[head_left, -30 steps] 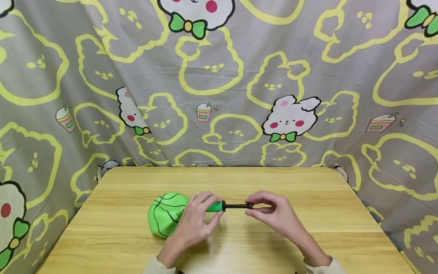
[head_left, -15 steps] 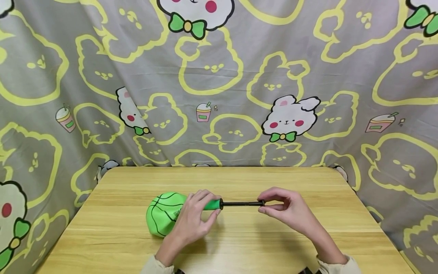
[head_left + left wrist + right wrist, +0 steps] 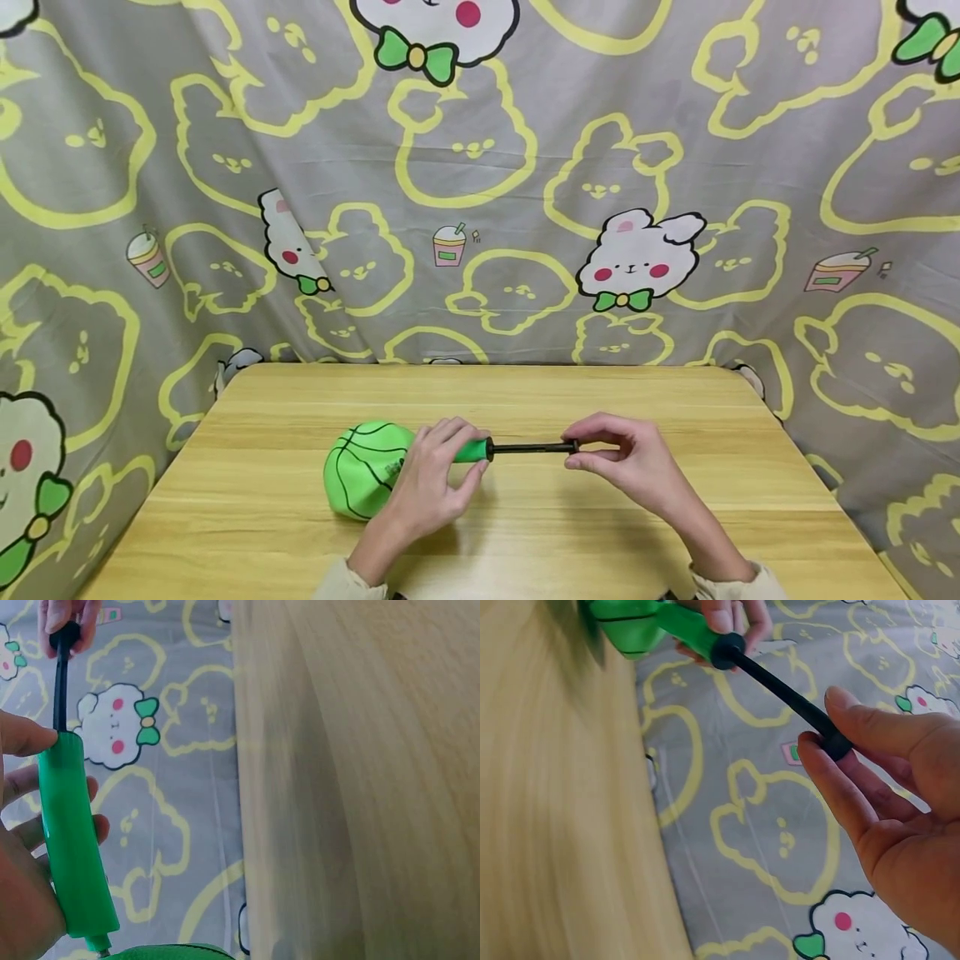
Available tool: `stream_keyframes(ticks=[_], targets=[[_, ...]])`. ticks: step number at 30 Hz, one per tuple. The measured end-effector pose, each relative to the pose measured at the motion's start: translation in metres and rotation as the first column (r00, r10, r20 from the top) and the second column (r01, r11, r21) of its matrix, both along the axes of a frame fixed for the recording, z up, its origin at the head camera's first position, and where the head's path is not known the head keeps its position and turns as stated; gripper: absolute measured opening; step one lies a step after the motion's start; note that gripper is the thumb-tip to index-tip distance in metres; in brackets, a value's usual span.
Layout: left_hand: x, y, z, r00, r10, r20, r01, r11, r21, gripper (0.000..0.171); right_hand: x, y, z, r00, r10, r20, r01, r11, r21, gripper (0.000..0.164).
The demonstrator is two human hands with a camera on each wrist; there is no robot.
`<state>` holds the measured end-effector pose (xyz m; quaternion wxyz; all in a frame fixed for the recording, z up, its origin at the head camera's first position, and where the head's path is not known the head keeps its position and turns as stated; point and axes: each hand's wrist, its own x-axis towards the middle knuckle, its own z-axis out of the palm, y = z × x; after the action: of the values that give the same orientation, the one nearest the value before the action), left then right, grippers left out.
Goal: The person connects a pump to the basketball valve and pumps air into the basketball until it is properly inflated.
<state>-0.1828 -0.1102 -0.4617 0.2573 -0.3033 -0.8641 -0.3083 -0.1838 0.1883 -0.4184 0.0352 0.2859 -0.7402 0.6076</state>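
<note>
A small hand pump [image 3: 75, 840] with a green barrel and a black rod is held level above the table. My left hand [image 3: 431, 479] grips the barrel, thumb near its black collar in the left wrist view. My right hand [image 3: 637, 458] pinches the black end knob [image 3: 835, 745] between thumb and fingers, with a long stretch of rod [image 3: 532, 448] showing. At the pump's other end is a green ball [image 3: 363, 471] with black lines, dented and partly behind my left hand. A thin metal needle [image 3: 103, 952] joins barrel and ball in the left wrist view.
The wooden table [image 3: 480, 387] extends beneath both hands. A grey curtain [image 3: 510, 217] printed with yellow outlines and rabbit faces hangs behind it and along both sides.
My right hand has drawn the knob to the right, lengthening the exposed rod, and then eased back slightly. My left hand and the ball have barely shifted.
</note>
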Motion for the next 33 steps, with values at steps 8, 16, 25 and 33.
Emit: stream_keyframes(ticks=[8,16,25,33], targets=[[0.003,0.001,0.000,1.000,0.018,0.007,-0.018,1.000,-0.014,0.029,0.002,-0.018,-0.011,0.999,-0.036,0.003,0.036,0.999,-0.041,0.026],[0.002,0.002,0.003,1.000,0.015,-0.003,-0.015,0.999,-0.033,0.029,0.004,-0.036,-0.021,0.997,-0.068,0.021,0.070,0.994,-0.087,0.029],[0.004,0.006,0.002,1.000,-0.007,0.020,0.008,0.998,-0.061,0.032,0.005,-0.052,-0.035,0.996,-0.076,0.038,0.080,0.991,-0.107,0.028],[0.006,0.010,-0.001,1.000,-0.008,0.019,0.010,0.997,-0.080,0.031,0.008,-0.066,-0.041,0.994,-0.093,0.060,0.100,0.988,-0.116,0.029]])
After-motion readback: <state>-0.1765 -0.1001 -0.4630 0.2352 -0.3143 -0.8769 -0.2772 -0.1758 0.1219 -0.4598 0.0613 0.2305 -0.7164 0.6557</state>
